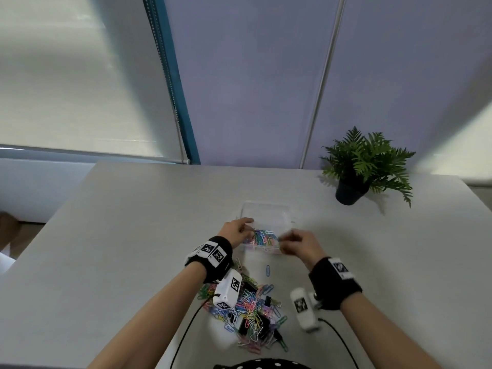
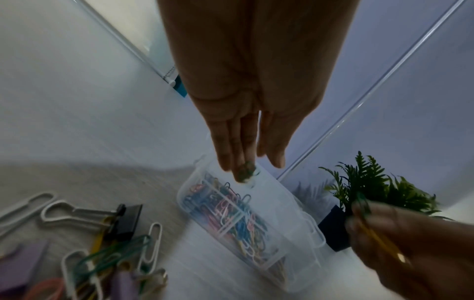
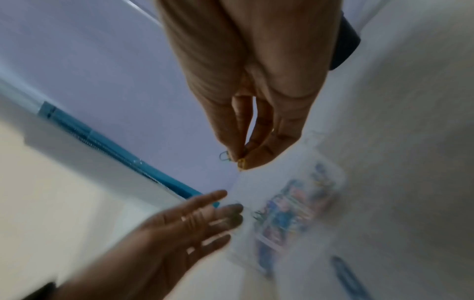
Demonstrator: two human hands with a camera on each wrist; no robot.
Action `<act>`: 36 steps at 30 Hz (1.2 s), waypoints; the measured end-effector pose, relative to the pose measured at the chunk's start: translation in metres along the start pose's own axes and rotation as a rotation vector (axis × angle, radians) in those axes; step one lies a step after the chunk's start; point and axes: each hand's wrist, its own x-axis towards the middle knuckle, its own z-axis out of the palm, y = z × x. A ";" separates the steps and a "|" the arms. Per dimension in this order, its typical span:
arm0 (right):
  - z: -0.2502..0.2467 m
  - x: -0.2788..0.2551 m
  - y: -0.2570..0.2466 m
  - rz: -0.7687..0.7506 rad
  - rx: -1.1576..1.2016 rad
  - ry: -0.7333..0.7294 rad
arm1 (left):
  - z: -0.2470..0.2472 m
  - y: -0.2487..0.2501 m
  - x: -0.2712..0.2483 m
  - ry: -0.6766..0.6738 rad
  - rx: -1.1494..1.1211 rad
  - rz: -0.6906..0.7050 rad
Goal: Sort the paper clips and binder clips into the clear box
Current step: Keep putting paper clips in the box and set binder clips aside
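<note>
The clear box (image 1: pixel 266 209) stands mid-table; its near compartment holds several coloured paper clips (image 1: pixel 262 237). My left hand (image 1: pixel 243 226) hovers over the box's left end with straight fingers, and a small bunch of green clips (image 2: pixel 247 171) sits right at its fingertips. My right hand (image 1: pixel 283 239) is at the box's right edge and pinches paper clips (image 3: pixel 242 162), one yellow and one darker. A mixed pile of paper clips and black binder clips (image 1: pixel 250 310) lies near me between my forearms.
One blue paper clip (image 1: pixel 267 270) lies alone between the pile and the box. A potted fern (image 1: pixel 364 166) stands at the back right of the grey table (image 1: pixel 133 235). Cables run from both wrist cameras toward me.
</note>
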 end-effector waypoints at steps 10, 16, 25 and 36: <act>0.017 0.027 -0.010 -0.206 -0.500 0.117 | 0.011 -0.010 -0.047 -0.097 0.059 0.197; 0.043 -0.025 0.032 -0.284 -0.889 -0.420 | 0.025 -0.025 -0.071 -0.426 0.352 0.296; 0.050 -0.030 0.059 -0.278 -1.012 -0.276 | 0.051 -0.036 -0.080 -0.220 0.803 0.378; 0.025 -0.026 0.057 -0.079 -0.766 -0.262 | 0.054 -0.037 -0.075 -0.120 0.857 0.410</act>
